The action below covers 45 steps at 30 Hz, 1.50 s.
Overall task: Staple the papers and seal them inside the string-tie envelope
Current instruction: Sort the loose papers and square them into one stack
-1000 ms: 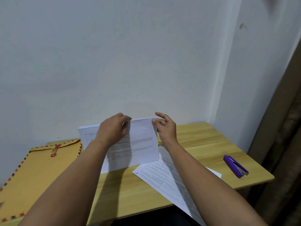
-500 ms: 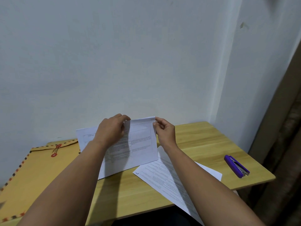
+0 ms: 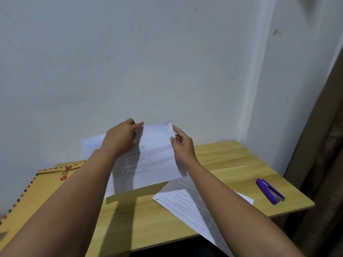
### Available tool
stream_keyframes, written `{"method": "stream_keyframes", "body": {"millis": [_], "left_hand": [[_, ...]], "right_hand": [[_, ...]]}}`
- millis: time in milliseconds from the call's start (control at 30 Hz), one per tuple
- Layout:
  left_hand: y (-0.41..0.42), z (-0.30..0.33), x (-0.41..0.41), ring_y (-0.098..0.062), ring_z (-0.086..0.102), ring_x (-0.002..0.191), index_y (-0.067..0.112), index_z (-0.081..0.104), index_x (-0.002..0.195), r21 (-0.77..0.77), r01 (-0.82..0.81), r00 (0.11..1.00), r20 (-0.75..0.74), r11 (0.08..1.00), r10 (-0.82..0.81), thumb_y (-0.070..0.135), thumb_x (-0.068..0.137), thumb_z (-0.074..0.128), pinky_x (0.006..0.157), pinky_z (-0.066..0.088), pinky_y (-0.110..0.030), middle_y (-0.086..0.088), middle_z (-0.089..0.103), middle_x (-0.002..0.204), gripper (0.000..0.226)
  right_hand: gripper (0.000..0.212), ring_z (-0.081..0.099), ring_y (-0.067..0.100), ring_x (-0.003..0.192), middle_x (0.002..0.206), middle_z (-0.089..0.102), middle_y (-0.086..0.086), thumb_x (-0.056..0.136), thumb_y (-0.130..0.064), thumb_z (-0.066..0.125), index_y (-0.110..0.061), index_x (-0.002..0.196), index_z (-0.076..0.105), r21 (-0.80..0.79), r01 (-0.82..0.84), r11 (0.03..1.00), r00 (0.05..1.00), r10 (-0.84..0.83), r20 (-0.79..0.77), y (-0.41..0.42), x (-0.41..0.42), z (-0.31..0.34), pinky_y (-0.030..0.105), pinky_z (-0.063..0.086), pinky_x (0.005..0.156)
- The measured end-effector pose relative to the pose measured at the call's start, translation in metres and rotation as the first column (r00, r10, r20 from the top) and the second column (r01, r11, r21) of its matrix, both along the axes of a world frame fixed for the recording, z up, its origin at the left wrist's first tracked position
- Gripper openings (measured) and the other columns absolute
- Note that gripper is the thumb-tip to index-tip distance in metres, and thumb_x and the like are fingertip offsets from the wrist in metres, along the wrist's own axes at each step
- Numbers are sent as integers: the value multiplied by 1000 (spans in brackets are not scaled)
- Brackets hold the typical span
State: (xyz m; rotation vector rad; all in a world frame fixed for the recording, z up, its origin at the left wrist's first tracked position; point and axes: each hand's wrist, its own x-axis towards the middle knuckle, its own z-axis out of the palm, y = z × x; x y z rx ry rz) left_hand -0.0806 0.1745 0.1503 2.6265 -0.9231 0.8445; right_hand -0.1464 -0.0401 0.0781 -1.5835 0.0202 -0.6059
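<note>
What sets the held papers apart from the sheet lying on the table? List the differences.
The held papers stand lifted and tilted, gripped by the left hand and right hand; the flat sheet lies untouched on the table. The flat sheet shows a handwritten mark at its corner; the held papers show none. Both are white with printed text.

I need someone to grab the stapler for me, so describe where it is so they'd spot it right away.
Start at the light wooden table against the white wall and go to its right end. The stapler lies flat there near the front edge, right of the loose printed sheet. It is the only purple thing, small and solid beside white papers and a tan envelope.
</note>
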Motion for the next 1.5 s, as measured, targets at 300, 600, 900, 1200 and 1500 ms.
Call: {"method": "stream_keyframes", "body": {"millis": [300,600,900,1200,1500], "left_hand": [[1,-58,8,-30,59,102,23,70,114,109,-52,949,-304,993,83,31,101,46,80,48,-36,-6,58,108,28],[-9,-150,-5,-24,62,88,22,65,96,-213,-119,822,-569,970,-24,16,92,53,73,48,-35,1,68,92,13],[-16,-167,-15,-14,63,90,20,72,104,-484,-151,856,-501,862,-131,7,95,51,74,45,-30,12,70,93,26],[-14,-151,-10,-15,66,89,23,73,101,-467,-99,861,-483,879,-159,6,93,52,78,54,-37,12,72,95,29],[-17,-135,-14,-15,64,85,24,74,108,-425,-39,884,-437,905,-167,13,98,54,76,51,-33,14,71,90,24]], "right_hand": [[52,67,-3,69,101,67,6,103,6,48,-9,153,50,0,-71,997,935,67,-349,-4,-7,-27,8,49,59],[61,61,18,78,93,74,-10,95,8,41,-29,136,69,-72,-86,994,924,53,-379,1,-2,-98,33,46,72],[62,62,4,127,139,65,-21,101,-6,40,-45,148,53,-149,-117,982,935,58,-351,3,-5,-112,28,46,110],[53,61,13,134,141,67,-11,100,-10,49,-43,139,63,7,-95,995,949,92,-300,3,1,-108,49,46,117],[61,66,20,123,126,68,14,105,-9,46,-19,164,32,-118,-130,984,879,59,-473,-12,-24,-80,30,45,113]]}}
